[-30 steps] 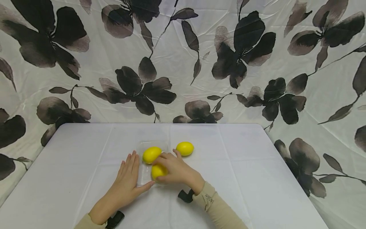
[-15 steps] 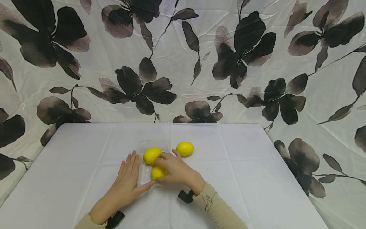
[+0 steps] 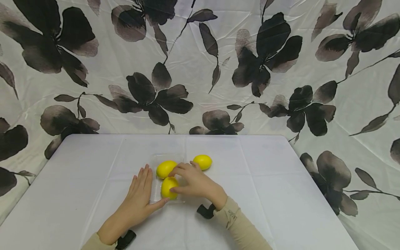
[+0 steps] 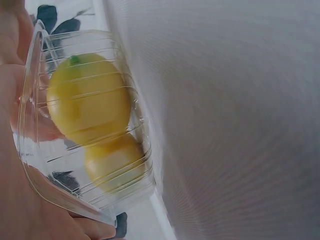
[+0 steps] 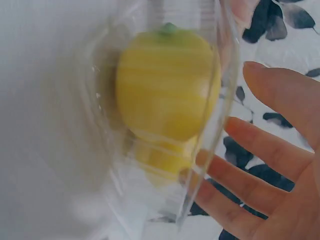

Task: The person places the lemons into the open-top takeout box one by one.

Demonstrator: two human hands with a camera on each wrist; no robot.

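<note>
Two yellow lemons lie inside a clear plastic container: a near lemon (image 3: 168, 188) with a green tip (image 4: 75, 59) and a far lemon (image 3: 166, 169). The ribbed wall of the container (image 4: 122, 202) shows in the left wrist view. My left hand (image 3: 136, 198) lies flat along its left side, fingers straight, thumb at the front edge. Over the right side hovers my right hand (image 3: 195, 180), fingers spread and loosely bent, thumb overlapping the near lemon in the head view. From the right wrist, its fingers (image 5: 255, 185) appear apart from that lemon, outside the container wall.
A third lemon (image 3: 202, 162) sits on the white table (image 3: 250, 194), just behind my right hand. Dark wrist-worn pieces show below the right wrist (image 3: 206, 211) and left wrist (image 3: 126, 239). A floral cloth (image 3: 215, 62) hangs behind the table.
My right hand has loosened from the near lemon and shifted slightly right and away. That lemon now stands farther left in the container and shows more fully. The left hand stays in place.
</note>
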